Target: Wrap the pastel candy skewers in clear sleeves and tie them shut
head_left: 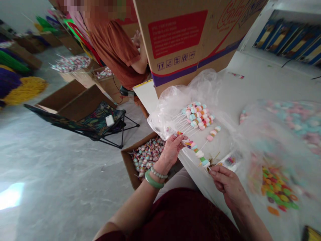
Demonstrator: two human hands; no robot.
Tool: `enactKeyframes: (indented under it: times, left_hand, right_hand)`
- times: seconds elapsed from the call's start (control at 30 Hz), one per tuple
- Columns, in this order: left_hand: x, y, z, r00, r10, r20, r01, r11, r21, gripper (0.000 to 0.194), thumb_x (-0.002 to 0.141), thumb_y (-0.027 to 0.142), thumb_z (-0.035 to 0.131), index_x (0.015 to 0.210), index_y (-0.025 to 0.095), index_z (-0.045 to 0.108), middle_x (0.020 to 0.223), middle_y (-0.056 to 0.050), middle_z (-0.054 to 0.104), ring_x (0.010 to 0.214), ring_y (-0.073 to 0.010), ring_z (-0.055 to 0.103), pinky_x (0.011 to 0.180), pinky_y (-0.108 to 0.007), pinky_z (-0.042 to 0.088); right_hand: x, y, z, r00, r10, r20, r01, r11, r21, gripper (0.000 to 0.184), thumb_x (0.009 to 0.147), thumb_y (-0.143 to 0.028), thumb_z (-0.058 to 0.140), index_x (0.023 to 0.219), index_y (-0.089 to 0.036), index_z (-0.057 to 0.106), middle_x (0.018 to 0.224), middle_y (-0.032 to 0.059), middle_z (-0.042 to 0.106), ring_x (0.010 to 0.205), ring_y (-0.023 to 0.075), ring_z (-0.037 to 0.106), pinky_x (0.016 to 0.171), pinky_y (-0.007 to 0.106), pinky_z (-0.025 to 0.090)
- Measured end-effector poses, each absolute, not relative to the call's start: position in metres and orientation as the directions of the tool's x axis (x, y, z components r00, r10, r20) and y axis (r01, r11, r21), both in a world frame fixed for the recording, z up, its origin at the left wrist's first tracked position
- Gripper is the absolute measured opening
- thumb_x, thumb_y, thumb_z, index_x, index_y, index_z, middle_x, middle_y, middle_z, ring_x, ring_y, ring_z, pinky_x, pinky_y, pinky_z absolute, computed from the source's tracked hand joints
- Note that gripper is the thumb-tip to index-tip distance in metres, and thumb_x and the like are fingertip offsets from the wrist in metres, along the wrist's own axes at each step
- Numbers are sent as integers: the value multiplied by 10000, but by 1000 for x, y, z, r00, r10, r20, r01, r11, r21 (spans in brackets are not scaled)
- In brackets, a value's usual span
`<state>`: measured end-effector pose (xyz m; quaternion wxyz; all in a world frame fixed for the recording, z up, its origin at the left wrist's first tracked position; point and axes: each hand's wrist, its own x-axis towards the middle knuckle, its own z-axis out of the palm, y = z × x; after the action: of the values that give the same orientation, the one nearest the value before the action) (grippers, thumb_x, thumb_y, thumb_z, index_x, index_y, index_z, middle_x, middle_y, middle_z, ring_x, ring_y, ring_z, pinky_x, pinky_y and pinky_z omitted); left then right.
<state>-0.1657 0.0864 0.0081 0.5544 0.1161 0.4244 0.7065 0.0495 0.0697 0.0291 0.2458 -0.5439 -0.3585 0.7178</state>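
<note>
My left hand (173, 149), with a green bangle and a beaded bracelet, is closed on a small printed plastic wrapper (187, 144). A marshmallow skewer (200, 154) in pink, white, green and blue runs from that wrapper toward my right hand (224, 180). The right fingers pinch its stick end. Whether its far tip is inside the wrapper, I cannot tell. Just beyond my hands, a pile of marshmallow skewers (198, 115) lies on clear plastic, sticks pointing left. A single skewer (213, 133) rests apart, beside some twist ties and a stack of printed wrappers (230, 160).
Below the table edge at left stands a carton (127, 164) of wrapped skewers. Fruit-coloured gummy rings (278, 189) and bagged marshmallows (298, 117) lie at right. A big cardboard box (180, 67) stands behind. A co-worker (117, 50) is beyond it, near a folding chair (95, 125).
</note>
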Motion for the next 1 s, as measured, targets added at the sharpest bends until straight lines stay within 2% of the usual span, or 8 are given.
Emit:
enactKeyframes:
  times: [0.3,0.47,0.7,1.0]
  left_hand:
    - [-168,86,-5,-219,873,-435,-815,81,574,202,720,293,752,760,122,652,693,-16,661,592,-134,624,593,-285,561]
    - [-164,86,-5,-252,856,-452,-810,69,582,137,715,200,748,753,122,642,697,-16,659,605,-140,628,614,-309,572]
    - [-161,87,-9,-349,807,-477,-827,-25,562,119,754,225,719,747,142,634,688,-16,668,622,-141,640,623,-289,559]
    - [-159,86,-7,-387,827,-408,-773,-50,632,181,720,273,756,749,129,650,735,-14,671,675,-140,647,702,-314,568]
  right_hand:
    - [53,70,13,-195,846,-497,148,-475,-867,207,631,-369,723,639,-173,659,490,-60,384,480,77,270,465,248,158]
    - [50,70,13,-174,847,-502,157,-480,-863,222,630,-394,714,624,-182,647,479,-57,398,465,82,268,454,247,173]
    - [48,69,14,-168,855,-490,171,-465,-869,245,640,-420,704,622,-184,645,472,-45,418,450,87,290,435,241,192]
    - [47,70,13,-113,905,-409,263,-370,-891,232,671,-417,672,635,-188,667,507,-38,447,492,106,342,465,246,231]
